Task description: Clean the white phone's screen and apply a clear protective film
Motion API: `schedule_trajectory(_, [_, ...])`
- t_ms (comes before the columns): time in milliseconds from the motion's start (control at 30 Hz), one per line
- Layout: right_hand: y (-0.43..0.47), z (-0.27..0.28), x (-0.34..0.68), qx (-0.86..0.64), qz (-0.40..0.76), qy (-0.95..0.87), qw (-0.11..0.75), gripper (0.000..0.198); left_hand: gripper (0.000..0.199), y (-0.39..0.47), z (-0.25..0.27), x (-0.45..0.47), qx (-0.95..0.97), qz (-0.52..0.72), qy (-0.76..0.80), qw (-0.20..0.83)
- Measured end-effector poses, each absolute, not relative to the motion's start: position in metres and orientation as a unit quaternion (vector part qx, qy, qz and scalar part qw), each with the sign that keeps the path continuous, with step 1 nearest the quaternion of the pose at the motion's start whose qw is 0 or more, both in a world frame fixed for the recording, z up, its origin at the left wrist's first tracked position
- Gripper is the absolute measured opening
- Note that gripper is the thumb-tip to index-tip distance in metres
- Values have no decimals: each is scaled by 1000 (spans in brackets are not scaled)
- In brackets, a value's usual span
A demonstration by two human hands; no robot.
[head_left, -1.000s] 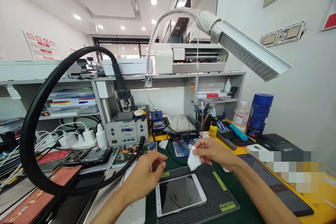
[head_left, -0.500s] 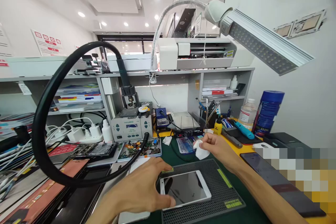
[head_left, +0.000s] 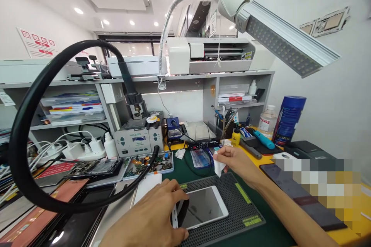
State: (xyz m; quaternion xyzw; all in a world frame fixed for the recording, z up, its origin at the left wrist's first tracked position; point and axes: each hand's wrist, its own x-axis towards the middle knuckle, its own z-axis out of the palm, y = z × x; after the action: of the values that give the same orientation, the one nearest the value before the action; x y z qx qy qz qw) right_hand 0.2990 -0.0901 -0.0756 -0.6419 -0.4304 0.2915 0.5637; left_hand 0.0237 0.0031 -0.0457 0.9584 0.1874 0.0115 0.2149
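Note:
A white-framed tablet (head_left: pixel 204 207) lies screen up on a black perforated mat (head_left: pixel 240 208), with dark reflections on its glass. My left hand (head_left: pixel 158 216) spans its left end, fingers at the far edge and thumb at the near edge, covering that corner. Above the mat's far edge, my right hand (head_left: pixel 236 162) pinches a crumpled white tissue (head_left: pixel 218 166) between thumb and fingers. The tissue hangs down, apart from the tablet.
A black hose (head_left: pixel 21 123) loops on the left from a grey rework station (head_left: pixel 139 141). Beside it sits a tray (head_left: pixel 171 168) of small circuit parts. A lamp (head_left: pixel 290 38) overhangs the right. A yellow bottle (head_left: pixel 235 137) and a blue can (head_left: pixel 290 119) stand behind my right arm.
The tissue in my right hand has turned and now hangs narrower. My left hand keeps its grip on the tablet. The whole view has shifted slightly.

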Motion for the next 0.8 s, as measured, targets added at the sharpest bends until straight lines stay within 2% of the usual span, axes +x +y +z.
schedule_trajectory(400, [-93, -76, 301, -665, 269, -433, 545, 22, 54, 1, -43, 26, 961, 2, 182, 210])
schedule_trajectory(800, [-133, -86, 282, -725, 208, -472, 457, 29, 50, 4, -48, 26, 962, 24, 161, 217])
